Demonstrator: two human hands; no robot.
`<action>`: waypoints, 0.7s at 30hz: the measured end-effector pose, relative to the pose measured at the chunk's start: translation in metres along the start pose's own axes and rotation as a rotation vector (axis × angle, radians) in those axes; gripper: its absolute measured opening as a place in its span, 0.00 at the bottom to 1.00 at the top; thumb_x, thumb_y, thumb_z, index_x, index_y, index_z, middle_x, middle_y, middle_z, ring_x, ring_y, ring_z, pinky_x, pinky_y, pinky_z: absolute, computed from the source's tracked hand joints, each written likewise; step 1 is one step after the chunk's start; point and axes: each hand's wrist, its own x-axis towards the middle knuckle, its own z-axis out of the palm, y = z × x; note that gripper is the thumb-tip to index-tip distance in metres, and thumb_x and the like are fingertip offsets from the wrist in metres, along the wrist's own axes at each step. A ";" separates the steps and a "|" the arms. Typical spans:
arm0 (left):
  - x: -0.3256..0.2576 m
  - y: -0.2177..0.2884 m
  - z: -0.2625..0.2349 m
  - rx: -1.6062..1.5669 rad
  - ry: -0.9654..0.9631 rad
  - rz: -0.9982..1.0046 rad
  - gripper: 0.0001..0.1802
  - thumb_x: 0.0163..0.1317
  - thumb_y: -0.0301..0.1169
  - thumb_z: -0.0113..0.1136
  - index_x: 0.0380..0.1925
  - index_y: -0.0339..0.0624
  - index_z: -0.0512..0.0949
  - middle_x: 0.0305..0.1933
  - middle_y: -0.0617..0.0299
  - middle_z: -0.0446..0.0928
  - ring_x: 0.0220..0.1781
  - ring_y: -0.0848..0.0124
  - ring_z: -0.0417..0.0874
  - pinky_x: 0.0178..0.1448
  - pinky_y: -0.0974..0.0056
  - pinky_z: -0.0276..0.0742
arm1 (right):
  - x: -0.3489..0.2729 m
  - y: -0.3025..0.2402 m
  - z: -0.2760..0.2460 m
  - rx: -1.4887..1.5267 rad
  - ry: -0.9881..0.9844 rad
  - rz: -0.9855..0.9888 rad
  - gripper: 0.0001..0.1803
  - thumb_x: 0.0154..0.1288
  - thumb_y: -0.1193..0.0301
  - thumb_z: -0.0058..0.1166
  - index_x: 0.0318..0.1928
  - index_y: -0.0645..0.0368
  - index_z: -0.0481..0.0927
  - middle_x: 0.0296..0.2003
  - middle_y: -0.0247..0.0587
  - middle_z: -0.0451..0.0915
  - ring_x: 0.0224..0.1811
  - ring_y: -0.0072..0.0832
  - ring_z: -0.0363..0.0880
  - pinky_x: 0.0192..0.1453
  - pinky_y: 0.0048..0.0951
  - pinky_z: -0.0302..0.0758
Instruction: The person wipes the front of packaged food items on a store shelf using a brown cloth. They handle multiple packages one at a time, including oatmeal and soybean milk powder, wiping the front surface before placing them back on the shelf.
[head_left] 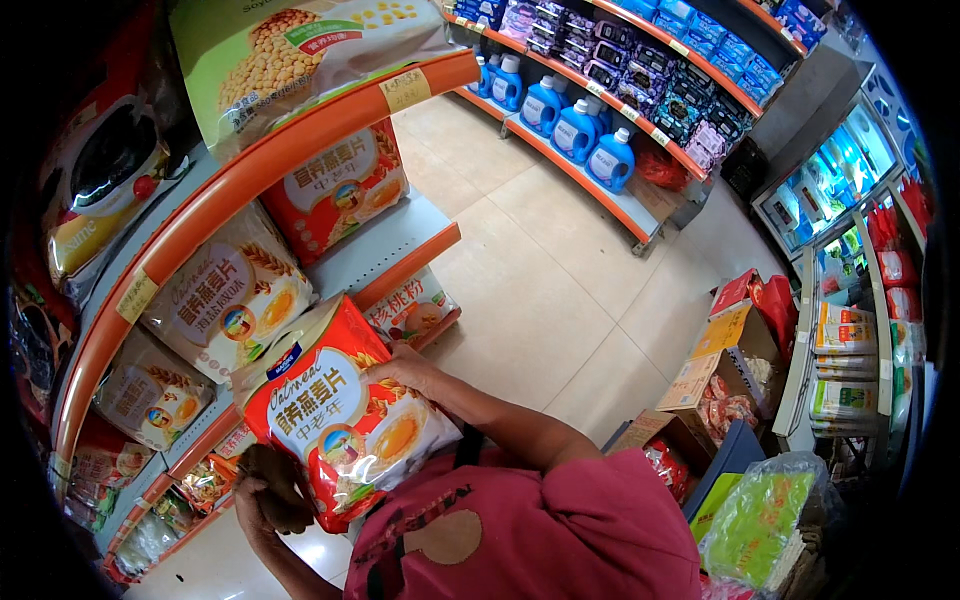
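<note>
- Pressing against the upper right side of a glossy red-and-white plastic food bag (345,410), the right hand (402,368) grasps it with its fingers.
- The left hand (252,508), at the bag's lower left, has its fingers curled around a dark brown, soft-looking item (278,487) whose kind cannot be told.
- The bag is in front of the person's dark pink shirt (590,520), tilted, beside orange-edged grey metal shelves (400,238).
- On those shelves stand a similar red bag (340,190) and a pale tan-and-white bag (232,280).
- Blue plastic bottles (575,130) line a shelf across the tiled floor (530,260).
</note>
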 end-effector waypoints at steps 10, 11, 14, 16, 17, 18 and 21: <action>-0.022 0.034 0.091 0.337 0.214 0.608 0.30 0.36 0.23 0.53 0.48 0.36 0.63 0.46 0.55 0.68 0.48 0.64 0.69 0.56 0.64 0.63 | 0.007 0.007 -0.006 -0.127 0.053 0.038 0.29 0.38 0.68 0.64 0.45 0.64 0.73 0.37 0.43 0.78 0.38 0.28 0.76 0.44 0.26 0.71; -0.027 0.033 0.106 0.498 0.174 0.684 0.30 0.37 0.23 0.54 0.47 0.38 0.63 0.46 0.56 0.68 0.49 0.65 0.68 0.57 0.64 0.61 | 0.007 0.007 -0.006 -0.148 0.082 0.031 0.28 0.38 0.68 0.64 0.44 0.64 0.74 0.37 0.43 0.78 0.39 0.28 0.76 0.44 0.26 0.70; -0.036 0.029 0.151 0.865 -0.164 0.806 0.23 0.35 0.23 0.57 0.37 0.39 0.69 0.46 0.50 0.71 0.47 0.57 0.72 0.53 0.60 0.65 | 0.018 0.025 -0.020 -0.184 0.084 0.003 0.27 0.39 0.66 0.64 0.43 0.64 0.74 0.36 0.43 0.78 0.38 0.28 0.76 0.44 0.27 0.70; -0.040 0.022 0.173 1.053 -0.336 0.919 0.20 0.33 0.23 0.59 0.33 0.40 0.73 0.48 0.49 0.70 0.45 0.50 0.72 0.51 0.55 0.68 | 0.017 0.022 -0.016 -0.150 0.041 -0.046 0.27 0.38 0.65 0.64 0.42 0.64 0.75 0.36 0.43 0.78 0.38 0.28 0.75 0.43 0.27 0.70; -0.037 0.015 0.175 1.200 -0.375 1.020 0.21 0.32 0.23 0.59 0.35 0.41 0.73 0.49 0.50 0.70 0.44 0.51 0.72 0.49 0.54 0.69 | 0.017 0.020 -0.015 -0.133 0.018 -0.070 0.27 0.38 0.64 0.64 0.41 0.64 0.75 0.36 0.43 0.78 0.38 0.29 0.75 0.43 0.27 0.70; -0.041 0.015 0.178 1.252 -0.343 0.986 0.22 0.32 0.23 0.59 0.35 0.41 0.73 0.50 0.50 0.69 0.44 0.51 0.72 0.48 0.55 0.69 | 0.017 0.022 -0.014 -0.125 0.031 -0.089 0.27 0.38 0.63 0.64 0.41 0.65 0.75 0.34 0.42 0.78 0.36 0.28 0.75 0.42 0.27 0.70; -0.039 0.016 0.171 1.234 -0.287 0.945 0.22 0.33 0.24 0.58 0.36 0.41 0.73 0.50 0.50 0.69 0.43 0.51 0.71 0.46 0.55 0.70 | 0.025 0.037 -0.022 -0.165 0.098 -0.093 0.29 0.36 0.60 0.64 0.39 0.65 0.76 0.31 0.41 0.78 0.31 0.28 0.75 0.36 0.28 0.71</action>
